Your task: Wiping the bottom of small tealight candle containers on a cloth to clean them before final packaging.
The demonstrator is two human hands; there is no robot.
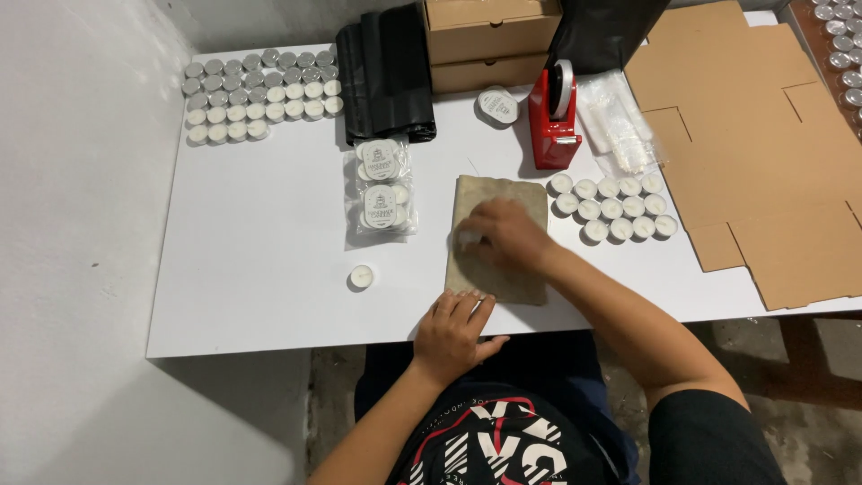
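My right hand [503, 235] lies on a worn brown cloth pad [516, 193] in the middle of the white table [260, 260], its fingers curled over a small white tealight at the pad's left side. My left hand [453, 328] rests flat at the table's near edge, fingertips touching the pad's near corner, holding nothing. A single white tealight [361, 277] stands alone to the left of the pad.
Rows of tealights [615, 207] sit right of the pad, more [260, 94] at the far left. Clear packs of tealights [382, 187], black bags [386, 72], cardboard boxes [489, 40], a red tape dispenser [554, 121] and flat cardboard [763, 144] surround them.
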